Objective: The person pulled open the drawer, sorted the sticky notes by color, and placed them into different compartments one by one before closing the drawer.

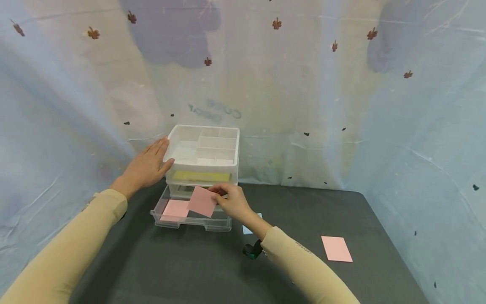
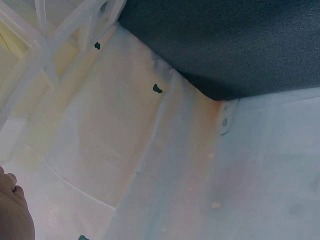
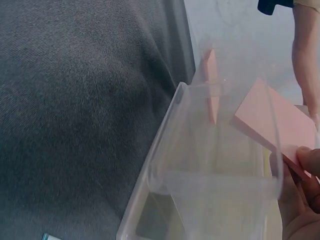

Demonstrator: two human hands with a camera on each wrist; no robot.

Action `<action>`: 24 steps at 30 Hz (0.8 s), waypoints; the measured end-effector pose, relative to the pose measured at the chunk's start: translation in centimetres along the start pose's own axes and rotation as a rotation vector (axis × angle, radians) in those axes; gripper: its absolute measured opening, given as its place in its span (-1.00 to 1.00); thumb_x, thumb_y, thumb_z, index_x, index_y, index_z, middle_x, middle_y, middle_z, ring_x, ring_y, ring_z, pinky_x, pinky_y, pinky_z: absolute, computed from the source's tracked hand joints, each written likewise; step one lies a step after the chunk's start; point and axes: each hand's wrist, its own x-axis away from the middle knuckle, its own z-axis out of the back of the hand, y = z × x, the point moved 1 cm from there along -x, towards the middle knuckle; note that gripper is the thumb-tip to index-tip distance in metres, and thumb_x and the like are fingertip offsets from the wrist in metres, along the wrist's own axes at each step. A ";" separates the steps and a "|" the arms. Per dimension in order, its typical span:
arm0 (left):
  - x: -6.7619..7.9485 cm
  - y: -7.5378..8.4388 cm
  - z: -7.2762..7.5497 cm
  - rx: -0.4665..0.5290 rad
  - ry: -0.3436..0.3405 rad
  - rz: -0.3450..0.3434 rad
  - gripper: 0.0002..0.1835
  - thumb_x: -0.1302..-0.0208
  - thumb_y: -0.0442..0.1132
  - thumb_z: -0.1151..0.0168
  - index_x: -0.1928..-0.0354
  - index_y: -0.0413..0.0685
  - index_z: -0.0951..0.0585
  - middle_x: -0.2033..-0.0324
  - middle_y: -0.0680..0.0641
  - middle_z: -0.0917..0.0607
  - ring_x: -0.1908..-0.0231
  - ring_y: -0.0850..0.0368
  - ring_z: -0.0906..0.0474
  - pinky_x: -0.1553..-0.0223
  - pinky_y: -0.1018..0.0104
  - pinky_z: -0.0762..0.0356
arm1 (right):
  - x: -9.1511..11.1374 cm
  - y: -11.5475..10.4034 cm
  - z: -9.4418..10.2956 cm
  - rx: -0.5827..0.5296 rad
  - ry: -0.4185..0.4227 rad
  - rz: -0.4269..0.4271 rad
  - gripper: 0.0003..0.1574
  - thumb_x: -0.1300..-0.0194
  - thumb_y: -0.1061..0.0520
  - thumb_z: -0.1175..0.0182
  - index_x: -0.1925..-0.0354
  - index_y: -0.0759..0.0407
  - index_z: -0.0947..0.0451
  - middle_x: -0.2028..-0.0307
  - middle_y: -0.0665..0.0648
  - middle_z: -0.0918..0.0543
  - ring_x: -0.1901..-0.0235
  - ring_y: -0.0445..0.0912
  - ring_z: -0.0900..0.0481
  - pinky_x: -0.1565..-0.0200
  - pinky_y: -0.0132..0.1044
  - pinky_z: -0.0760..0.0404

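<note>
A white plastic drawer organizer (image 1: 203, 164) with a compartmented top tray stands at the back of the table. My left hand (image 1: 149, 164) rests against its upper left side, fingers extended; only part of that hand (image 2: 15, 212) shows in the left wrist view. The clear bottom drawer (image 1: 190, 223) is pulled out, with a pink sticky note pad (image 1: 174, 210) lying at its left. Between thumb and fingers, my right hand (image 1: 230, 202) pinches another pink sticky note pad (image 1: 201, 202) by its right edge, tilted over the drawer. The right wrist view shows this held pad (image 3: 275, 120) is thick.
Something yellow (image 1: 201, 175) shows through the upper drawer. A light blue sticky note pad (image 1: 248, 228) lies partly behind my right wrist. Farther right, a third pink pad (image 1: 337, 249) lies on the dark table (image 1: 182, 270). Patterned curtains (image 1: 288, 105) surround the table's back and sides.
</note>
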 end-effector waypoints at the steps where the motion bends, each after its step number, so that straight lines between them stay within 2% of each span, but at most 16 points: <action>1: 0.0 0.0 0.0 -0.002 0.002 -0.001 -0.14 -0.68 0.16 0.22 -0.64 -0.35 0.14 -0.63 -0.35 0.08 -0.61 -0.33 0.13 -0.57 -0.26 0.08 | -0.2 0.1 -0.3 -0.002 -0.005 0.000 -0.74 -0.48 0.27 -0.28 -0.08 0.17 -0.73 0.09 0.12 -0.79 0.18 -0.07 -0.76 0.30 -0.42 -0.71; 7: -0.1 -0.1 -0.1 -0.011 -0.009 0.007 -0.14 -0.68 0.17 0.22 -0.65 -0.34 0.16 -0.64 -0.33 0.10 -0.61 -0.31 0.16 -0.59 -0.23 0.13 | -1.1 0.3 -1.8 0.022 -0.032 0.014 -0.77 -0.48 0.25 -0.28 -0.05 0.15 -0.75 0.10 0.09 -0.80 0.22 -0.15 -0.75 0.30 -0.46 -0.69; 14: -0.2 -0.3 -0.4 -0.010 -0.005 0.013 -0.12 -0.67 0.21 0.25 -0.66 -0.30 0.18 -0.64 -0.31 0.11 -0.61 -0.31 0.15 -0.59 -0.22 0.14 | -1.7 0.1 -3.0 0.085 -0.078 0.009 -0.76 -0.49 0.24 -0.27 -0.05 0.11 -0.76 0.06 0.07 -0.78 0.17 -0.20 -0.74 0.27 -0.50 -0.65; 24: -0.2 -0.4 -0.4 -0.008 -0.006 0.016 -0.13 -0.68 0.21 0.26 -0.65 -0.30 0.17 -0.65 -0.31 0.13 -0.62 -0.30 0.17 -0.59 -0.23 0.14 | -2.3 -0.2 -3.4 0.144 -0.209 0.012 -0.73 -0.53 0.25 -0.21 -0.09 0.13 -0.74 0.05 0.08 -0.77 0.20 -0.24 -0.72 0.23 -0.49 -0.66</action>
